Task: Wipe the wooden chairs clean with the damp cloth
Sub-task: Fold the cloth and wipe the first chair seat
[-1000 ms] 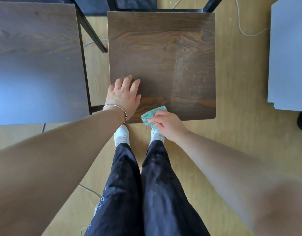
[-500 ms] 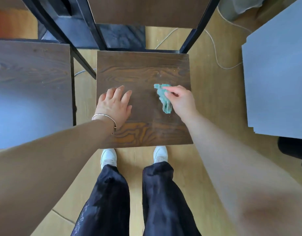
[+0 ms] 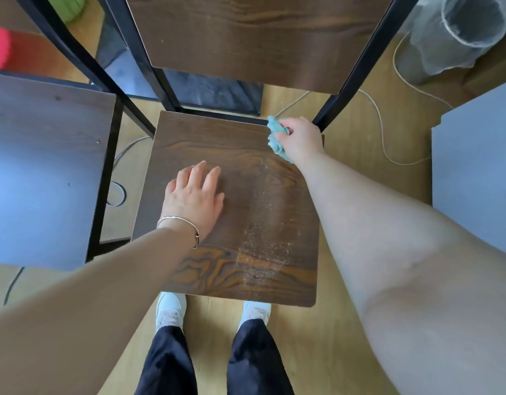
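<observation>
Ran the teal cloth, pinched in the right hand, from mid-seat to the far right corner of the chair seat, kept the left hand flat there, fingers straight, and left the front dust unwiped.

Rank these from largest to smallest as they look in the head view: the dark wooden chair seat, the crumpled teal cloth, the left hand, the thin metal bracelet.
1. Dark wooden chair seat
2. Left hand, flat on the seat
3. Crumpled teal cloth, partly hidden by the right hand gripping it
4. Thin metal bracelet
</observation>
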Available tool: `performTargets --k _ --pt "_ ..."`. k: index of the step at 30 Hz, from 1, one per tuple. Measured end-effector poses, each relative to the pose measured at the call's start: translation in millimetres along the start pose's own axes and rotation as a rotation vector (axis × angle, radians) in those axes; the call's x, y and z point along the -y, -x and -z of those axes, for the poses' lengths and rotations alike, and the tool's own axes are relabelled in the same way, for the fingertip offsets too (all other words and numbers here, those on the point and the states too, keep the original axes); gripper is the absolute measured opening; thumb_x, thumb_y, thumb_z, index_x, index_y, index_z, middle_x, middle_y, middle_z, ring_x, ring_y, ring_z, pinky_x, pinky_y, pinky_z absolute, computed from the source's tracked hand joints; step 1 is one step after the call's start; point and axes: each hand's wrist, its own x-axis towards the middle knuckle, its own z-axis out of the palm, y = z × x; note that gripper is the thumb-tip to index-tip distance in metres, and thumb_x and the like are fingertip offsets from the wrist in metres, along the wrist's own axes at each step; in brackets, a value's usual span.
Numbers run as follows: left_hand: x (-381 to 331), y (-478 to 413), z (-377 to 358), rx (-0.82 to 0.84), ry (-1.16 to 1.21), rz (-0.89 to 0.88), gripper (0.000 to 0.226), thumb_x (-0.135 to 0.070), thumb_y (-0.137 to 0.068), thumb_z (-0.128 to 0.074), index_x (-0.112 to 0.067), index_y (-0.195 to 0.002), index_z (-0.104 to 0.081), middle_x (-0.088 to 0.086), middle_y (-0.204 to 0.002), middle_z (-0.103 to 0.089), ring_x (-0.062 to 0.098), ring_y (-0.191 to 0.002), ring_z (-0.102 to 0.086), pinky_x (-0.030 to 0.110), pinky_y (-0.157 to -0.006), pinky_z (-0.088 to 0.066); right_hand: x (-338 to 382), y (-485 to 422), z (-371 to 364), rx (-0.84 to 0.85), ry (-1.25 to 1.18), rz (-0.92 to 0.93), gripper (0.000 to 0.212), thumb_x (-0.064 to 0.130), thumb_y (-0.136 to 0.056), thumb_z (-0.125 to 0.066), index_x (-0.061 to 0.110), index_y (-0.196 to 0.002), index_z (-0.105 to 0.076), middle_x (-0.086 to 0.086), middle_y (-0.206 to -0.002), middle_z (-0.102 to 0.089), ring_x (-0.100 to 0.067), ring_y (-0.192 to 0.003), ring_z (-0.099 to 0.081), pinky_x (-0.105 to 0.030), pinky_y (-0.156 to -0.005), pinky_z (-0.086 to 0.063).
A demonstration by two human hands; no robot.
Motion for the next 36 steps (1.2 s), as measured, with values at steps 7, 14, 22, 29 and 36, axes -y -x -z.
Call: performTargets --k 7,14,22,29,36 --pt "-8 15 -17 0.057 0.012 -0.008 0.053 -0.040 -0.094 -0.046 -0.021 -0.143 -0.035 0.006 -0.149 -0.034 0.031 -0.130 -0.033 0.047 -0.101 -0.035 -2 25 -10 0.028 0.028 0.024 0.035 0.025 -0.096 -0.059 0.020 -0.131 -0.062 0.000 -0.128 -0.056 -0.018 -0.113 -0.055 -0.021 -0.090 -0.047" --pt "-2 34 -13 0.114 -0.044 -0.066 0.052 -0.041 -0.097 -0.040 -0.023 -0.145 -0.030 0.006 -0.151 -0.030 0.031 -0.133 -0.030 0.047 -0.104 -0.034 -6 100 -35 0.150 0.064 0.132 0.029 0.020 -0.096 -0.060 0.019 -0.124 -0.066 -0.001 -0.133 -0.056 -0.018 -0.117 -0.055 -0.019 -0.095 -0.045" --pt "10 45 -4 0.141 -0.060 -0.142 0.053 -0.040 -0.095 -0.043 -0.021 -0.144 -0.031 0.007 -0.151 -0.030 0.033 -0.131 -0.031 0.048 -0.101 -0.034 -19 195 -68 0.248 0.007 0.222 0.026 0.008 -0.093 -0.060 0.012 -0.117 -0.071 -0.005 -0.119 -0.064 -0.025 -0.106 -0.060 -0.035 -0.095 -0.049" --pt "11 51 -3 0.144 -0.058 -0.197 0.052 -0.038 -0.095 -0.044 -0.020 -0.142 -0.032 0.008 -0.149 -0.032 0.035 -0.130 -0.033 0.049 -0.100 -0.035 -27 263 -88 0.406 0.073 0.245 0.029 0.008 -0.096 -0.052 0.015 -0.118 -0.070 -0.001 -0.111 -0.062 -0.018 -0.098 -0.059 -0.032 -0.084 -0.051" --pt "12 52 0 0.162 -0.087 -0.185 0.053 -0.039 -0.095 -0.043 -0.020 -0.143 -0.032 0.008 -0.149 -0.032 0.035 -0.129 -0.032 0.048 -0.100 -0.034 -37 312 -101 0.418 -0.013 0.194 0.028 0.005 -0.094 -0.055 0.013 -0.115 -0.071 -0.001 -0.105 -0.063 -0.018 -0.093 -0.058 -0.028 -0.076 -0.049"
